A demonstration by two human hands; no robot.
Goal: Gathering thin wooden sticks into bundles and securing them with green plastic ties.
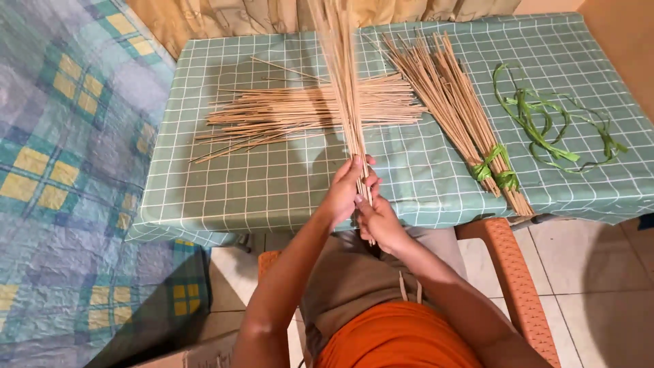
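Both hands meet just in front of the near edge of the bench (225, 204), which is covered with a pale green cloth in a white grid. The left hand (349, 185) is wrapped around the lower end of a sheaf of thin, pale tan sticks (343, 75), and the right hand (377, 219) is clenched on the same sheaf just beneath it, the two hands touching. The sheaf stands nearly upright, rising from the hands over the bench and out past the top of the picture; a short stub of stick ends shows below the right hand.

To handle this well, I judge the grip should stay firm and low on the sheaf, with the butt ends kept level, since sticks this long and springy will fan apart at the top if the hold slackens.

A loose heap of the same sticks (306, 112) lies crosswise on the bench behind the hands. To the right lies a bundle of sticks tied with green leaf strips (470, 119), and further right, loose green strips (545, 126) curl on the cloth. An orange plastic chair (511, 272) stands beneath the person.
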